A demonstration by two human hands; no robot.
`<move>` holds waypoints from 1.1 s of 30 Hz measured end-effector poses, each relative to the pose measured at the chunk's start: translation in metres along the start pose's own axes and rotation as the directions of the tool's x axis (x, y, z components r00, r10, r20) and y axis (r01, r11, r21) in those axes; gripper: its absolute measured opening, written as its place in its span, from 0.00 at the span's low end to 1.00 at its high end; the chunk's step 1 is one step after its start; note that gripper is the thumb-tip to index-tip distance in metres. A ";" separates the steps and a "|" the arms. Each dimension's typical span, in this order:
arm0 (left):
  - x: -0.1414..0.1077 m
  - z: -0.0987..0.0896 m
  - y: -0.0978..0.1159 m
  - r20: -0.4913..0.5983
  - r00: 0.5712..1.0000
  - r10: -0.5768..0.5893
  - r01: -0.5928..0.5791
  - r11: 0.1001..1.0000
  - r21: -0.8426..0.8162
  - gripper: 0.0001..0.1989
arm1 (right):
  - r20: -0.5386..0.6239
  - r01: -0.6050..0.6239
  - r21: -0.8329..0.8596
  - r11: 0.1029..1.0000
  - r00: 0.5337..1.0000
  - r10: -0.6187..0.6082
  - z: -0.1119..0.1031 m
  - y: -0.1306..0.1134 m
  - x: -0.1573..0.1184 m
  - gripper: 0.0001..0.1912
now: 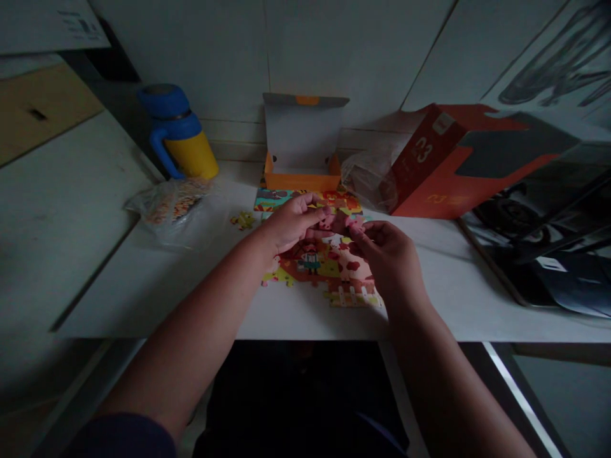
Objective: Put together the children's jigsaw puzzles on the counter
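A jigsaw puzzle [312,262], joined in part, lies on the white table and shows a farmer figure, a spotted cow and a fence. Above it, my left hand [293,222] pinches a small pink puzzle piece [326,221] between thumb and fingers. Close by on the right, my right hand [389,251] grips another pink puzzle piece [354,224] with thumb and forefinger. The two pieces are near each other; the dim light hides whether they touch. My hands cover part of the puzzle's upper area. Loose green-yellow pieces [243,220] lie left of the puzzle.
Behind the puzzle stands an open orange box [303,179] with a colourful picture sheet [272,198] before it. A blue-and-yellow flask [184,137] and a plastic-wrapped bundle [174,207] are left. To the right are a clear plastic bag [370,178], a red box [458,165] and dark equipment [529,254].
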State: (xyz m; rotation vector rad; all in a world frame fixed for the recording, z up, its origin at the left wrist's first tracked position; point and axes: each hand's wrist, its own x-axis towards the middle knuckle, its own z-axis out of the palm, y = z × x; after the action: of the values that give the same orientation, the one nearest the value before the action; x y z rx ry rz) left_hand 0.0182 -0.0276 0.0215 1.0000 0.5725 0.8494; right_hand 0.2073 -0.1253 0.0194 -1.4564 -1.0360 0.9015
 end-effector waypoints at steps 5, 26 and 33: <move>0.005 -0.016 0.014 -0.198 0.975 0.102 -0.111 0.993 -0.035 0.15 | 0.076 -0.009 -0.020 1.000 0.997 0.011 -0.001 0.000 -0.020 0.25; 0.001 -0.043 0.040 -0.391 0.914 0.109 -0.148 0.986 -0.070 0.10 | 0.422 0.059 -0.398 0.916 0.898 0.125 0.097 0.000 -0.099 0.09; 0.001 -0.041 0.040 -0.386 0.916 0.104 -0.144 0.987 -0.074 0.08 | 0.423 0.213 -0.578 0.788 0.904 0.066 0.098 -0.008 -0.101 0.05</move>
State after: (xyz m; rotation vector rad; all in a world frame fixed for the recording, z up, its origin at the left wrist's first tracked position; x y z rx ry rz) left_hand -0.0259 0.0039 0.0392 0.7860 0.7939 1.1893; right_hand 0.0816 -0.1877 0.0142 -1.7673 -1.8387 0.8816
